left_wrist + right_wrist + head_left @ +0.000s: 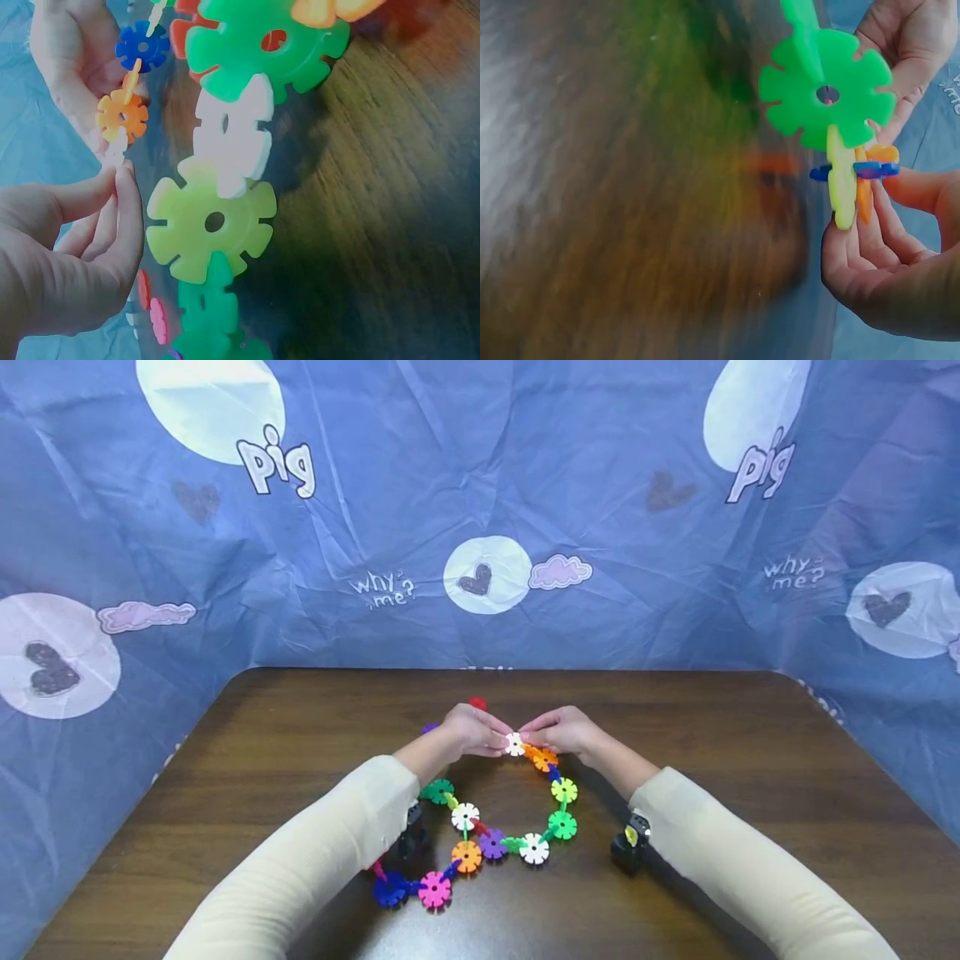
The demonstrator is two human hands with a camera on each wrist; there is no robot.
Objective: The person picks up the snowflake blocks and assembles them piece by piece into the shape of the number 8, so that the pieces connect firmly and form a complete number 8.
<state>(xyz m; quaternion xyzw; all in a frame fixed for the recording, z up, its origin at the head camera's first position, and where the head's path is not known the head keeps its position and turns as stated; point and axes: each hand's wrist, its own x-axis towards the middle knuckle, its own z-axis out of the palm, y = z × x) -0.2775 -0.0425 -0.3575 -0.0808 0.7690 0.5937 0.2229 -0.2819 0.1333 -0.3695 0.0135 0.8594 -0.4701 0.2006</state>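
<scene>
Slotted plastic discs are joined edge to edge into a colourful chain. My left hand (472,731) pinches a white disc (514,744) between thumb and fingers at the top of a loop. Facing it, my right hand (567,731) has its fingertips at the same joint and pinches the orange disc (122,117) beside the white one. Beyond that orange piece hang a blue disc (142,46), a yellow-green disc (565,790) and a green disc (826,88). The right fingertips are partly hidden behind the discs in the right wrist view.
More chain, with a purple disc (492,844), a pink disc (435,890) and a dark blue disc (390,889), lies toward the front left. A red disc (478,702) shows behind the left hand. The brown table (712,727) meets a blue printed cloth (637,627).
</scene>
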